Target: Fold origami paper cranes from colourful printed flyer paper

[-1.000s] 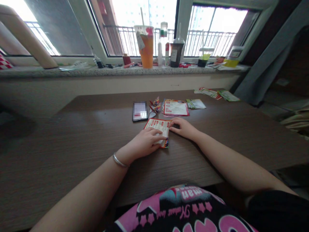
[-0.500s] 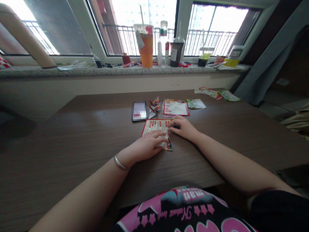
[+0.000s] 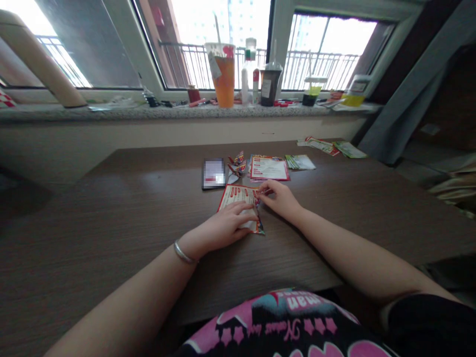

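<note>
A printed paper sheet (image 3: 234, 192) with a red border and lines of text lies on the desk in front of me. My left hand (image 3: 228, 225) rests on its lower part, fingers stretched out and slightly spread. At the upper right edge, my right hand (image 3: 280, 201) pinches the sheet between thumb and fingers, and a colourful strip of the reverse side shows there. Just beyond the sheet are folded paper shapes (image 3: 237, 166), orange and purple with white. Beside them sits a stack of similar printed sheets (image 3: 269, 169).
Left of the folded shapes lies a phone (image 3: 213, 174) with a lit, blurred screen. Green-and-white papers (image 3: 302, 162) and more leaflets (image 3: 349, 149) lie at the right back. Drink cups, including an orange one (image 3: 225, 82), stand on the windowsill (image 3: 167, 113).
My right hand has closed on the sheet's right edge and lifted or turned it a little, showing its coloured back. My left hand stays nearly in place.
</note>
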The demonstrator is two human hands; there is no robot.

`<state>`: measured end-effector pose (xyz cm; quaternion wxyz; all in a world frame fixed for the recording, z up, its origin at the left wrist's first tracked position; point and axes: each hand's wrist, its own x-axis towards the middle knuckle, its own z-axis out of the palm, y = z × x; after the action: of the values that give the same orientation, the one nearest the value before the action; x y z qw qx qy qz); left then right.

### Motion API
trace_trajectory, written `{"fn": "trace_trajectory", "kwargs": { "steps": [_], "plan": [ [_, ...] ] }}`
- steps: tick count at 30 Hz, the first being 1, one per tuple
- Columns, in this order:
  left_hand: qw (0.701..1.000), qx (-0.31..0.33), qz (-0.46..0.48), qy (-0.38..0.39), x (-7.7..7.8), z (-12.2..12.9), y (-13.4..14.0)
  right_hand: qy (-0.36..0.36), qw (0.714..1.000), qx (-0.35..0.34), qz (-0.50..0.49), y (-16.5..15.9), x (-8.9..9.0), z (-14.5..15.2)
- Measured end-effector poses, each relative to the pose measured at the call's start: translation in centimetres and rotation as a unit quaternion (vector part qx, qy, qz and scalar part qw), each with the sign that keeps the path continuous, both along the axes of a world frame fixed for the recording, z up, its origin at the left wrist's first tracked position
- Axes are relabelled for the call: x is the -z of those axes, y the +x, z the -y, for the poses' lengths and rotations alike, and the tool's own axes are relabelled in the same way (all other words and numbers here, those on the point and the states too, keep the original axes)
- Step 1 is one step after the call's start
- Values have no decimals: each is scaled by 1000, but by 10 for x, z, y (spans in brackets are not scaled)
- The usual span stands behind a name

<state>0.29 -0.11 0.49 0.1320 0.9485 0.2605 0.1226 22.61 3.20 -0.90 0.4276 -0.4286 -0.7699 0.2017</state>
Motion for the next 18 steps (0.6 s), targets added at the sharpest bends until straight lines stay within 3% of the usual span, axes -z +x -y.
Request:
{"fn": "trace_trajectory", "kwargs": {
  "steps": [4,12,18],
  "plan": [
    [1000,-21,-6,0,1,-1,2,-38,996,35,-69,-6,4,-2],
    [992,-121,-25,27,10,1,0,-150,982,20,-116,-1,10,-6],
    [990,-125,-37,51,15,0,1,-134,986,26,-99,3,6,-2]
  ]
}}
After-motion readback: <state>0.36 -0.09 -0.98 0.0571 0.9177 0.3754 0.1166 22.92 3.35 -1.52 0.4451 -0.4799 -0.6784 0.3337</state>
